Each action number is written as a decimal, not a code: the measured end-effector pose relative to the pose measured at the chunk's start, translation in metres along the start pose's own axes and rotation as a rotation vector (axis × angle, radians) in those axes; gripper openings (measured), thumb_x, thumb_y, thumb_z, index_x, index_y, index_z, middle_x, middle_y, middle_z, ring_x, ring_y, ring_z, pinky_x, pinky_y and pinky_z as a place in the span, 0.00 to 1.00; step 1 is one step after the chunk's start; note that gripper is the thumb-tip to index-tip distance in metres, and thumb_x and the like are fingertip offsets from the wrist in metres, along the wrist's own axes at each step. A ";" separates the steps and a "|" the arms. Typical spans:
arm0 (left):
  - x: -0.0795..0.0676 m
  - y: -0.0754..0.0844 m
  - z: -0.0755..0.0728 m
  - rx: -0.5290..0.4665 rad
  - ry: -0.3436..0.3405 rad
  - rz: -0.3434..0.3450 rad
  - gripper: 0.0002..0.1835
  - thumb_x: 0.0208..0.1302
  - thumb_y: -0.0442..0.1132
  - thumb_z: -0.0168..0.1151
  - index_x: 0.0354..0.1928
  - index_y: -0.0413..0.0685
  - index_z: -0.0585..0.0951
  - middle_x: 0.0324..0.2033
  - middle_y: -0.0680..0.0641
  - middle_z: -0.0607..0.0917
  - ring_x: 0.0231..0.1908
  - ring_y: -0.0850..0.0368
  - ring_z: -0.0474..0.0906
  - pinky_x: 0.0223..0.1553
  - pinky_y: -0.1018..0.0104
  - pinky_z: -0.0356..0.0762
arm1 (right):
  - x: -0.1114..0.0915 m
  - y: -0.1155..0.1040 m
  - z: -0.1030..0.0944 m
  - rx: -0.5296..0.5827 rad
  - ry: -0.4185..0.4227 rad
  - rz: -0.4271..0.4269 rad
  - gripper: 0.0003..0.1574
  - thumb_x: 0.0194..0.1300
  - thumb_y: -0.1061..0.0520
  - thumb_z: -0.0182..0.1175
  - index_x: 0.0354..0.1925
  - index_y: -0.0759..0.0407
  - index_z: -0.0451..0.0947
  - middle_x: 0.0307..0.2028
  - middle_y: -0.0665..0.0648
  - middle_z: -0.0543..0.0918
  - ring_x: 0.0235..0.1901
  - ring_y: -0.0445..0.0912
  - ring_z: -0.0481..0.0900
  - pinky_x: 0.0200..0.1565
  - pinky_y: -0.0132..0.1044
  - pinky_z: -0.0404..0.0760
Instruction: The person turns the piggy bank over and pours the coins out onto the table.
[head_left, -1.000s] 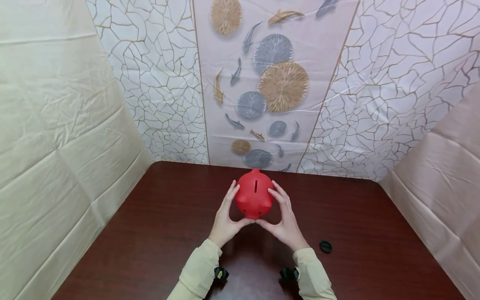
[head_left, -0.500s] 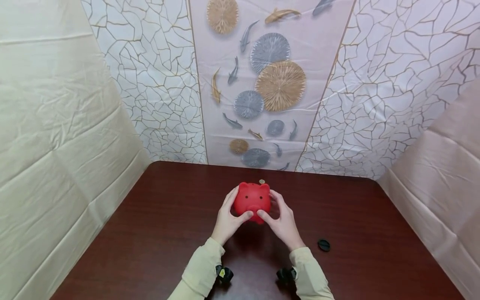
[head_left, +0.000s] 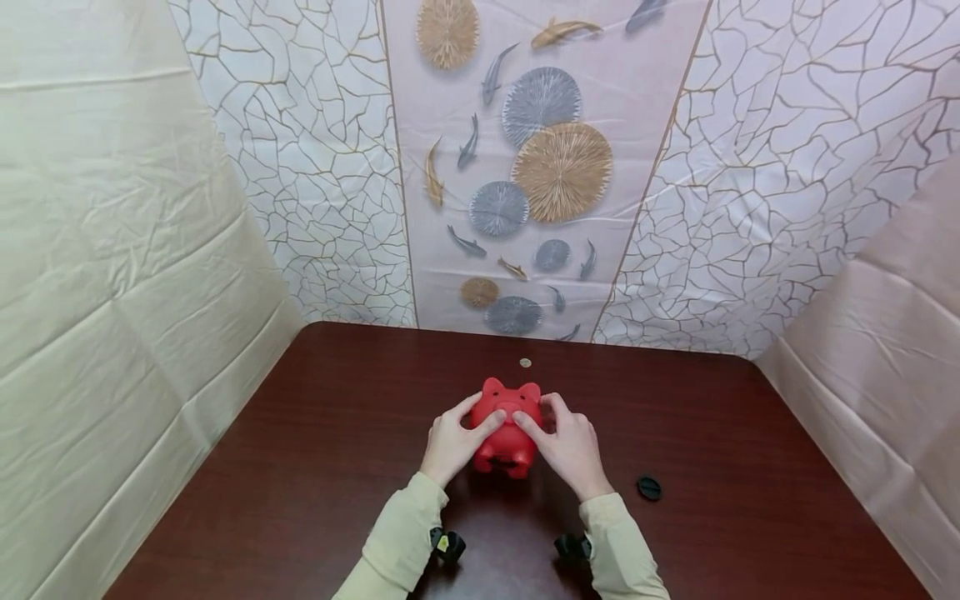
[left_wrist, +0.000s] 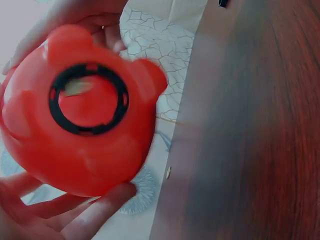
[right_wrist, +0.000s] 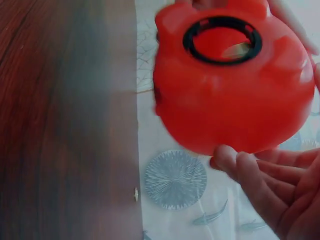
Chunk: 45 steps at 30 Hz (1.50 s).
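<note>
A red piggy bank is held up over the table between two hands, tipped back with its snout up and its feet toward the person. My left hand grips one side, thumb near the snout. On the other side my right hand grips it the same way. Both wrist views show its underside, where a black ring frames an open round hole. Through that hole a coin shows inside, slightly blurred.
A small coin lies on the dark wooden table near its back edge. To the right of the right hand lies a round black plug. Patterned cloth hangs behind the table.
Both hands have tilted the piggy bank back, from slot facing up to snout up and feet showing. It has come nearer the person, and the coin behind it is now in view.
</note>
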<state>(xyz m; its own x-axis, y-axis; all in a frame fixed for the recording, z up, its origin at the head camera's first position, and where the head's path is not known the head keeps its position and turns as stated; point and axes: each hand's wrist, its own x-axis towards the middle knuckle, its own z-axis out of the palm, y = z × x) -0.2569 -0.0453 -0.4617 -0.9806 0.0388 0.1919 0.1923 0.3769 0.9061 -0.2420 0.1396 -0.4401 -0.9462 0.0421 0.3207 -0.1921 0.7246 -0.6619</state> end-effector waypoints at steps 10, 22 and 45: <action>-0.004 0.003 0.000 0.086 -0.011 -0.126 0.32 0.56 0.73 0.56 0.44 0.56 0.88 0.31 0.51 0.89 0.31 0.58 0.82 0.38 0.62 0.80 | 0.004 -0.005 -0.001 -0.131 -0.084 0.041 0.31 0.62 0.29 0.57 0.27 0.54 0.71 0.13 0.51 0.71 0.14 0.43 0.70 0.23 0.34 0.67; -0.009 -0.001 0.003 0.091 0.003 -0.150 0.34 0.55 0.72 0.58 0.51 0.53 0.85 0.38 0.47 0.89 0.31 0.56 0.83 0.36 0.61 0.82 | 0.003 -0.001 -0.002 -0.108 -0.233 0.099 0.33 0.65 0.28 0.51 0.41 0.56 0.73 0.17 0.53 0.78 0.16 0.42 0.75 0.26 0.35 0.73; 0.001 -0.016 -0.015 -0.075 -0.167 0.226 0.43 0.52 0.42 0.75 0.70 0.54 0.67 0.68 0.44 0.70 0.65 0.42 0.70 0.57 0.49 0.78 | 0.003 0.026 0.001 0.324 -0.327 -0.138 0.53 0.56 0.47 0.71 0.71 0.47 0.52 0.66 0.58 0.68 0.64 0.60 0.71 0.57 0.50 0.80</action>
<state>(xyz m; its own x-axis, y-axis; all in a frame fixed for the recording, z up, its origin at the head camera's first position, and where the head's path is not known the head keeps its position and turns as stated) -0.2601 -0.0649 -0.4705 -0.9040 0.2681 0.3330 0.4026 0.2720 0.8740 -0.2501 0.1582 -0.4572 -0.9284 -0.2957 0.2250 -0.3439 0.4544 -0.8217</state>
